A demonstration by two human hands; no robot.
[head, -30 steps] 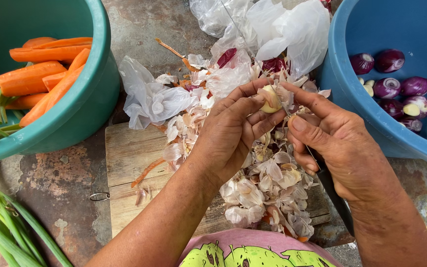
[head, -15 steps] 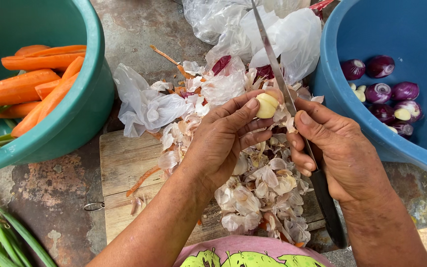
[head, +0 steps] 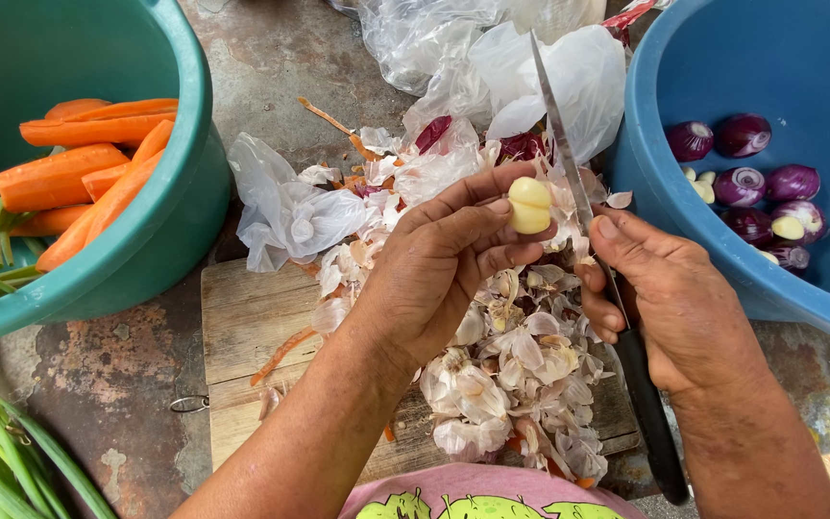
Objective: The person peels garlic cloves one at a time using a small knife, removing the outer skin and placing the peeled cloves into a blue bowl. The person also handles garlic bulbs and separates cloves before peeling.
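Observation:
My left hand (head: 439, 274) pinches a peeled, pale yellow garlic clove (head: 529, 205) between thumb and fingertips, held above a pile of papery garlic skins (head: 516, 370). My right hand (head: 670, 303) grips a black-handled knife (head: 569, 173); its thin blade points up and away, just right of the clove, and the thumb lies along the blade. The skins lie heaped on a worn wooden cutting board (head: 242, 332).
A green basin (head: 170, 240) at left holds peeled carrots (head: 88, 163) and green stalks. A blue basin (head: 665, 211) at right holds peeled red onions (head: 742, 135) and garlic cloves. Crumpled plastic bags (head: 492, 58) lie behind the board. Green stalks (head: 2, 461) rest at lower left.
The knife blade has swung up from behind my right hand to point upward beside the clove. The clove now shows fully between my left fingertips, and both hands sit slightly lower.

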